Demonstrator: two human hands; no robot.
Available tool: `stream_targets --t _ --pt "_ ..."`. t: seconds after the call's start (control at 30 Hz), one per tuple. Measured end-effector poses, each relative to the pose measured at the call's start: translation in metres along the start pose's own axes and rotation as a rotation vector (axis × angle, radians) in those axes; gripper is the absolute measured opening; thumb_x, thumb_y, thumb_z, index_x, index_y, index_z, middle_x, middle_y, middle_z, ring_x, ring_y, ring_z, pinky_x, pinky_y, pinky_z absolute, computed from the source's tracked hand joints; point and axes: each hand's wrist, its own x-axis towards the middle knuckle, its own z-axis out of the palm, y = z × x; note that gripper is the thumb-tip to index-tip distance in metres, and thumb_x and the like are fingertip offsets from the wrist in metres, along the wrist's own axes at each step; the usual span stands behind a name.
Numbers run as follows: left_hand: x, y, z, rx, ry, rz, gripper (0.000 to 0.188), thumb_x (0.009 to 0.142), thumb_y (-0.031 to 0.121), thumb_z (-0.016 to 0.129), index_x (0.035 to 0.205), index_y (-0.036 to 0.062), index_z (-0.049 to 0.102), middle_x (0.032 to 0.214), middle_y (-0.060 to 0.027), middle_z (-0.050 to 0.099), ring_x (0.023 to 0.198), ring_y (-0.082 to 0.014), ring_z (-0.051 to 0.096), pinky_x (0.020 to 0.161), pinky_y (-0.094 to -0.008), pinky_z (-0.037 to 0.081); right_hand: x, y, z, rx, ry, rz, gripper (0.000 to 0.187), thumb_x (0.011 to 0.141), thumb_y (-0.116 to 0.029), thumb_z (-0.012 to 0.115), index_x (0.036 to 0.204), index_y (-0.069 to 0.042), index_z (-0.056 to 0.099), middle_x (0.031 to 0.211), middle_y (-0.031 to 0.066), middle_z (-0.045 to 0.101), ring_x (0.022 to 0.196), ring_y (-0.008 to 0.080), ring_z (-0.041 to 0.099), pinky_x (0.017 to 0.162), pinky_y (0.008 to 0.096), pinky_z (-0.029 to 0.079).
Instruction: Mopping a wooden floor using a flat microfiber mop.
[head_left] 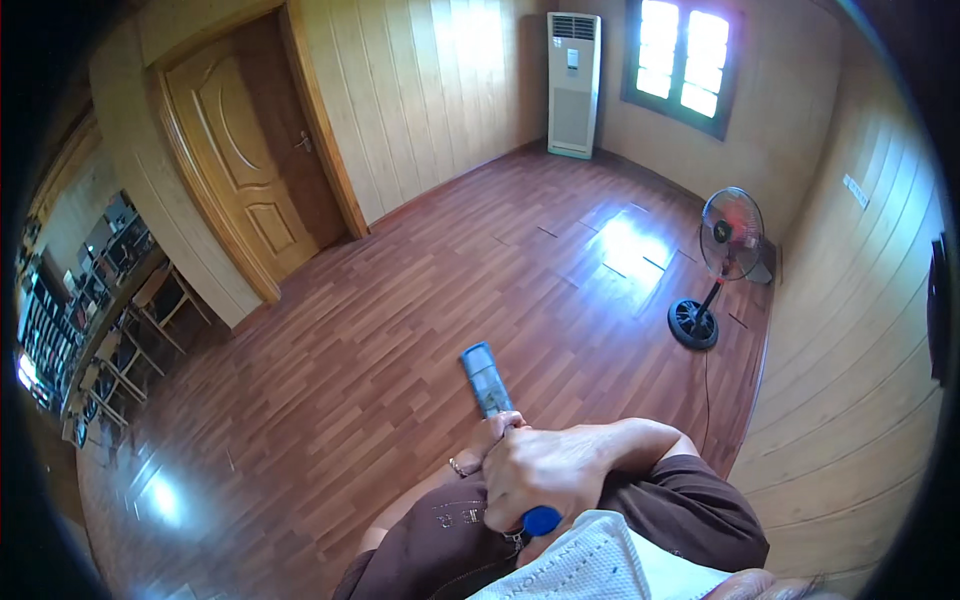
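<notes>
My right hand (548, 468) is closed around a long-handled tool close to my body. The tool's round blue end cap (541, 520) pokes out just below that hand. Its blue-grey flat part (486, 380) points forward over the wooden floor (400, 330). My left hand (494, 430) grips the same handle just ahead of and partly under the right hand, with a thin bracelet on its wrist. Most of the handle is hidden by the hands. Dark brown sleeves cover both arms.
A black pedestal fan (722, 262) stands at the right wall with its cord on the floor. A tall white air-conditioner unit (573, 85) is in the far corner beside a window (683, 58). A wooden door (240, 160) is at the left, with chairs (150, 310) beyond.
</notes>
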Motion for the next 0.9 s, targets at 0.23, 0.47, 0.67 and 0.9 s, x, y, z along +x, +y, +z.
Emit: stream_targets --t 0.23,0.47,0.67,0.9 --pt "0.008 0.051 -0.044 -0.410 -0.259 -0.117 0.036 0.083 0.028 0.067 0.108 0.0052 0.057 0.098 -0.0118 0.062 0.093 -0.0236 0.061 0.081 -0.0352 0.048 -0.004 0.018 0.011 -0.103 0.149 0.121 0.030 0.061 -0.028 0.075 0.077 -0.007 0.060 0.065 0.0117 0.059 0.065 0.0352 0.061 0.057 0.0422 0.047" --pt "-0.053 0.164 -0.146 -0.683 -0.008 0.359 0.064 0.078 0.033 0.073 0.129 0.0061 0.046 0.129 -0.0194 0.052 0.123 -0.0299 0.049 0.104 -0.0462 0.034 -0.070 0.151 0.082 -0.287 0.534 0.649 0.024 0.064 -0.022 0.075 0.081 -0.012 0.062 0.070 0.0087 0.062 0.072 0.0328 0.061 0.066 0.0428 0.047" --pt "-0.090 0.227 -0.170 -0.142 -0.177 0.499 0.035 0.067 0.027 0.084 0.091 0.0092 0.067 0.083 -0.0046 0.069 0.085 -0.0198 0.068 0.091 -0.0414 0.045 -0.086 0.200 0.159 -0.324 0.676 0.611 0.015 0.073 -0.024 0.071 0.071 -0.012 0.062 0.067 0.0088 0.059 0.069 0.0312 0.060 0.066 0.0426 0.044" --pt "-0.091 0.206 -0.176 -0.183 -0.149 0.547 0.025 0.067 0.023 0.084 0.072 0.0115 0.061 0.070 0.0005 0.064 0.073 -0.0166 0.068 0.079 -0.0348 0.050 -0.072 0.231 0.161 -0.229 0.447 0.606 0.023 0.079 -0.027 0.068 0.066 -0.010 0.059 0.063 0.0104 0.056 0.064 0.0330 0.057 0.058 0.0444 0.043"
